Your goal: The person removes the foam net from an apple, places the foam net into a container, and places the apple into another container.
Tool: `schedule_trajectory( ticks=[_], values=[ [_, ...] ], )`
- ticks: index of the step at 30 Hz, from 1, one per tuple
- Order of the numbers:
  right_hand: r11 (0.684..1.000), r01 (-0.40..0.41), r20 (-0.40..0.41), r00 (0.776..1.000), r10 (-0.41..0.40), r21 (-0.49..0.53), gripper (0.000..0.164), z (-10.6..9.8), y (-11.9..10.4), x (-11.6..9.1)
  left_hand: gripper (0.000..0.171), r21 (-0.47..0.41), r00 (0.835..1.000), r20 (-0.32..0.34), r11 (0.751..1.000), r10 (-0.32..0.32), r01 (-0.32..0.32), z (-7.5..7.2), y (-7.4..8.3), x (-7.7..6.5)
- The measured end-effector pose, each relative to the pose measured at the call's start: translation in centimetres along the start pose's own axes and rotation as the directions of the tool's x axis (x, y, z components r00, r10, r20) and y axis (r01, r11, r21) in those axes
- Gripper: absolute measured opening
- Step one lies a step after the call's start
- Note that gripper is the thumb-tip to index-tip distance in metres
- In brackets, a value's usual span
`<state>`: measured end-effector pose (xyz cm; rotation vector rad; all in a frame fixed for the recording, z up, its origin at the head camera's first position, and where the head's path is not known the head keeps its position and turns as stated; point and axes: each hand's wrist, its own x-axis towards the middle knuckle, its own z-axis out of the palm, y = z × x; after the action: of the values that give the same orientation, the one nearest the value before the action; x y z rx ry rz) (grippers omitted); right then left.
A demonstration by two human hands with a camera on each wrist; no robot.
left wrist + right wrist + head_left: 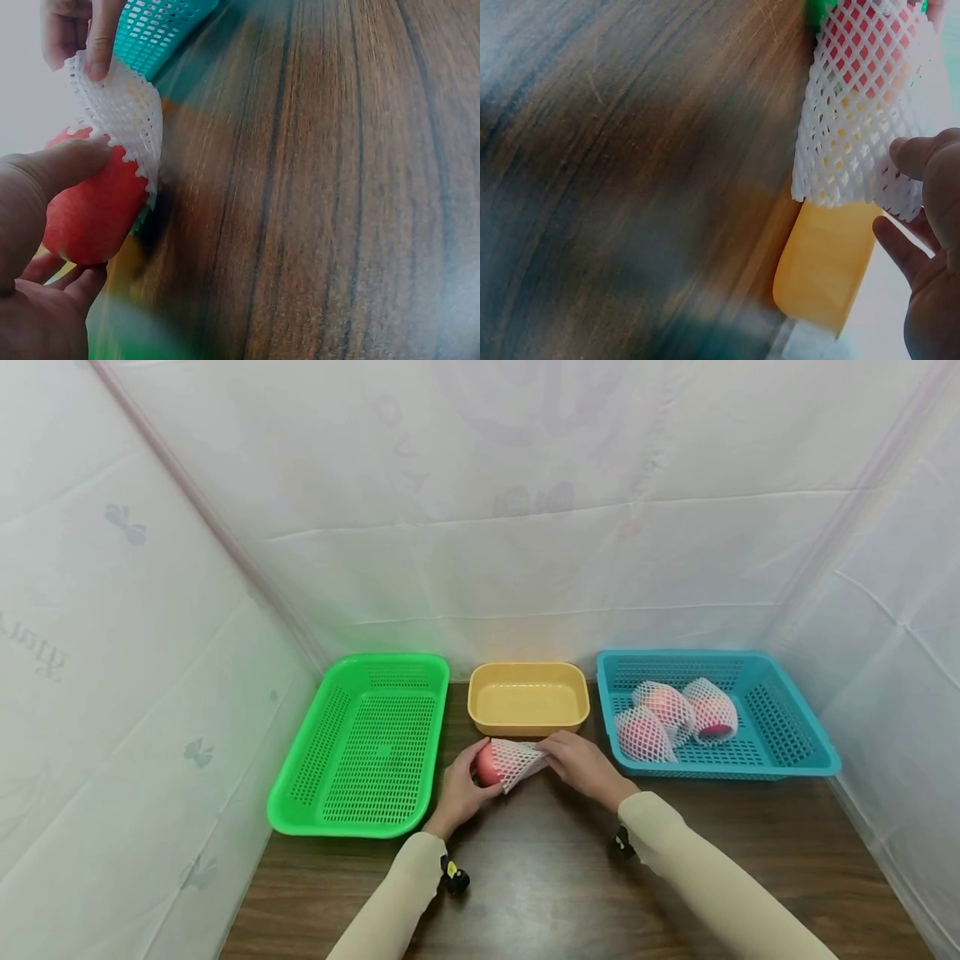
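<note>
A red apple (486, 766) is held by my left hand (459, 792) above the table's middle. In the left wrist view, thumb and fingers curl round the bare end of the apple (94, 214). A white foam net sleeve (516, 761) covers the apple's other end and extends past it to the right. My right hand (587, 765) pinches the loose end of that net between thumb and fingers. The right wrist view shows red fruit through the far part of the mesh (859, 97), while its near part hangs slack by the thumb.
A green basket (437, 752) stands at the left. Behind my hands is a small yellow tub (528, 729). At the right, a blue basket (787, 710) contains several netted fruits (647, 735). White curtains (525, 568) enclose the wooden table (540, 893) at back and sides.
</note>
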<state>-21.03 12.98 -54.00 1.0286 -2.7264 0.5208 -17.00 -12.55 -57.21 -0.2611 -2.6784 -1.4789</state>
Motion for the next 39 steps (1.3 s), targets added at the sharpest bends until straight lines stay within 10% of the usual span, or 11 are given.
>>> schedule_trajectory(
  ticks=[19,39],
  values=[
    [0.999,0.031,-0.012,0.999,-0.031,-0.006,0.024,-2.0,0.1,1.1,0.085,0.096,0.999,-0.012,0.994,-0.048,0.049,-0.5,0.0,-0.6],
    [0.999,0.019,-0.027,0.999,-0.020,-0.045,0.026,-6.7,0.5,2.8,0.085,0.119,0.997,0.012,0.990,0.078,-0.079,-0.3,0.3,-0.3]
  ],
)
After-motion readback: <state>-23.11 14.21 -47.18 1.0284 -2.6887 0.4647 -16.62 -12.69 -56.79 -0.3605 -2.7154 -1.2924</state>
